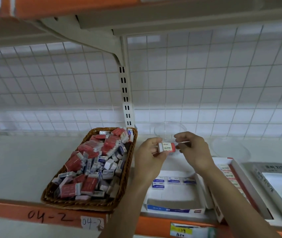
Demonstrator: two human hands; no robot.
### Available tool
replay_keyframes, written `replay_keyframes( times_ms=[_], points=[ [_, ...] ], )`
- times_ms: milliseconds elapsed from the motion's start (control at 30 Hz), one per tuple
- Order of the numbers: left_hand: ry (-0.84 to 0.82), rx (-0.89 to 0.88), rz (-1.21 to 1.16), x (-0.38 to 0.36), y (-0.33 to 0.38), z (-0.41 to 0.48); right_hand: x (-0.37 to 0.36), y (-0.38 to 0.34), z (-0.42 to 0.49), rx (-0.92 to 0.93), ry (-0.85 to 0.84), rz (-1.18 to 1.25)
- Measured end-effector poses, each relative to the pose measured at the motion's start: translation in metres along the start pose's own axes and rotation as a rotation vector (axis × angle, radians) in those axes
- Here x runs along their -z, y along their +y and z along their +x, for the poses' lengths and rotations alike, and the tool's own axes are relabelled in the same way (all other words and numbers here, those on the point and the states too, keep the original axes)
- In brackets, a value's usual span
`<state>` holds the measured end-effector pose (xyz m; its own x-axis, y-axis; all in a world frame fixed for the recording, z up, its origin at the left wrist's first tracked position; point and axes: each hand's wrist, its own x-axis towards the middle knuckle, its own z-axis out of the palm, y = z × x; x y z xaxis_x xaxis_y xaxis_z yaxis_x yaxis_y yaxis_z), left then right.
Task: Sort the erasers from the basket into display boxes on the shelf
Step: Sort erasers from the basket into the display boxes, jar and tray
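Note:
A wicker basket (128, 169) on the shelf holds several red and several blue-and-white boxed erasers. My left hand (148, 155) grips a red-and-white eraser (166, 147) by its left end, above the shelf. My right hand (192, 150) pinches the same eraser at its right end. Below my hands lies a white-and-blue display box (172, 208) with several blue erasers in its far row. To its right, a red-edged display box (239, 174) holds a row of red erasers.
A clear plastic dish (169, 130) stands behind my hands near the wire-grid back wall. A grey box (277, 184) lies at the far right. The orange shelf edge (33, 212) carries handwritten labels. An upper shelf hangs overhead.

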<state>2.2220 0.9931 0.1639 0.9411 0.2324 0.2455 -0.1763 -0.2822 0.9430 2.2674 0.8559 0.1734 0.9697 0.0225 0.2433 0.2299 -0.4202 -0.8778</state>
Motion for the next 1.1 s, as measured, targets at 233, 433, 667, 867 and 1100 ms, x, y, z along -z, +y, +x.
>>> replay_keyframes(
  times_ms=[233, 433, 667, 867, 1100],
  points=[
    [-0.03, 0.021, -0.077, -0.026, 0.008, -0.011, 0.035, 0.003, -0.029, 0.072, -0.146, 0.035],
    [-0.192, -0.018, -0.056, -0.056, 0.017, -0.023, 0.076, 0.016, -0.046, 0.064, -0.124, -0.142],
    [-0.358, -0.142, 0.149, -0.085, 0.019, -0.04, 0.123, 0.036, -0.065, -0.081, -0.122, -0.244],
    [-0.31, -0.409, 0.612, -0.105, -0.002, -0.041, 0.141, 0.029, -0.083, -0.13, -0.493, -0.387],
    [-0.264, -0.445, 0.607, -0.106, -0.007, -0.041, 0.135, 0.027, -0.085, -0.173, -0.63, -0.375]
  ],
)
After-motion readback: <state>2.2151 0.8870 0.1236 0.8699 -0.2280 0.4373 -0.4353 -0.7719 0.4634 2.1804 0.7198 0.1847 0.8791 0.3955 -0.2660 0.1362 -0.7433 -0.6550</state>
